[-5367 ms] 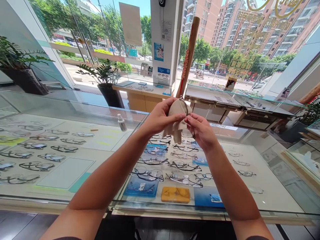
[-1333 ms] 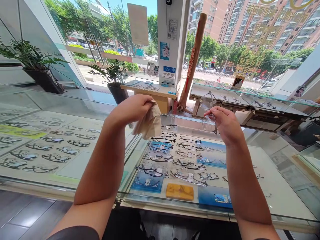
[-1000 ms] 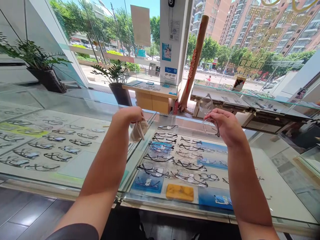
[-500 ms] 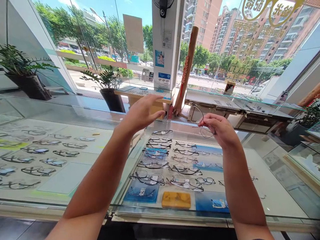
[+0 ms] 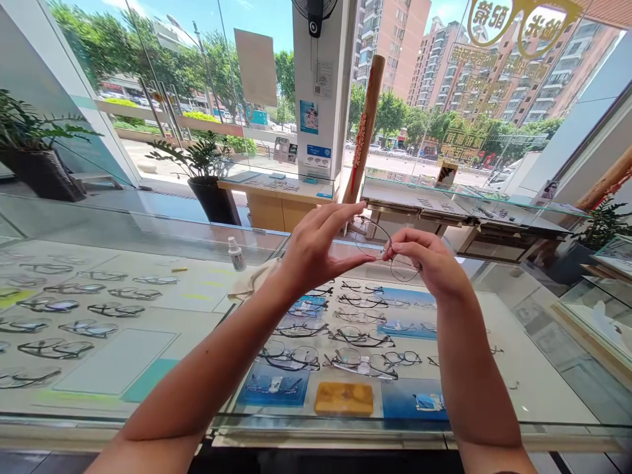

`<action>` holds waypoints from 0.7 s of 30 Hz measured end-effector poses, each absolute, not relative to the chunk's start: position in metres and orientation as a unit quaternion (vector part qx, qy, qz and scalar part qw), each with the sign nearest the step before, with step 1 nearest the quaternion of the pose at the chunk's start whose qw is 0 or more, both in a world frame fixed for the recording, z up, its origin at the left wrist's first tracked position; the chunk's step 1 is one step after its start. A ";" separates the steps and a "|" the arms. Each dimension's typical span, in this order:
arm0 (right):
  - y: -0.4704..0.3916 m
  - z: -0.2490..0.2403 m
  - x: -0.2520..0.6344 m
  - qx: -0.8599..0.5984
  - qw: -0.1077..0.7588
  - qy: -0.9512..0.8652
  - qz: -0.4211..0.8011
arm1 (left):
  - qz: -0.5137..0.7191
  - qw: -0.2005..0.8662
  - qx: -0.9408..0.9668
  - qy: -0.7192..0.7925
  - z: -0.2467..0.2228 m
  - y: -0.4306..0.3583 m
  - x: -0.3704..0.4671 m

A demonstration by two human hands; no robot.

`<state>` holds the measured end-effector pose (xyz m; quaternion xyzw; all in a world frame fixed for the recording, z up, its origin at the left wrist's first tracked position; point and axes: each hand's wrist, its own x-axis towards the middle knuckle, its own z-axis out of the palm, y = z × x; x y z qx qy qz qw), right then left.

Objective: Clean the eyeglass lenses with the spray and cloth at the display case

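My right hand (image 5: 429,260) pinches a thin-rimmed pair of eyeglasses (image 5: 374,224) near its bridge, above the glass counter. The glasses are tilted, one round lens up to the left, the other hanging below my right fingers. My left hand (image 5: 320,247) is at the upper lens with fingers stretched and thumb apart. Its thumb tip lies by the lower rim and its fingertips near the upper rim; whether they touch cannot be made out. Below, rows of eyeglasses (image 5: 363,336) lie in the display case, partly hidden by my forearms.
A small white spray bottle (image 5: 236,254) and a beige cloth (image 5: 254,280) rest on the glass counter (image 5: 162,428) to the left. An amber-coloured block (image 5: 344,398) is at the near side. Potted plants (image 5: 212,191) and a wooden post (image 5: 365,125) stand beyond.
My left hand has moved right and down, reaching the eyeglasses. My right hand keeps its pinch on them, shifted slightly left. The spray bottle and cloth have come into view.
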<state>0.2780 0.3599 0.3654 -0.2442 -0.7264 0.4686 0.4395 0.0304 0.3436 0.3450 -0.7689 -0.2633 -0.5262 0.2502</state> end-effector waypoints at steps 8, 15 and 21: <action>0.354 0.368 0.279 -0.248 0.443 -0.748 0.428 | -0.528 0.224 -0.774 -0.269 0.347 0.339 0.033; 0.351 0.363 0.275 -0.277 0.561 -0.746 0.228 | -0.570 0.217 -0.719 -0.332 0.347 0.341 0.029; 0.351 0.354 0.261 -0.297 0.637 -0.711 0.013 | -0.637 0.211 -0.637 -0.380 0.350 0.344 0.023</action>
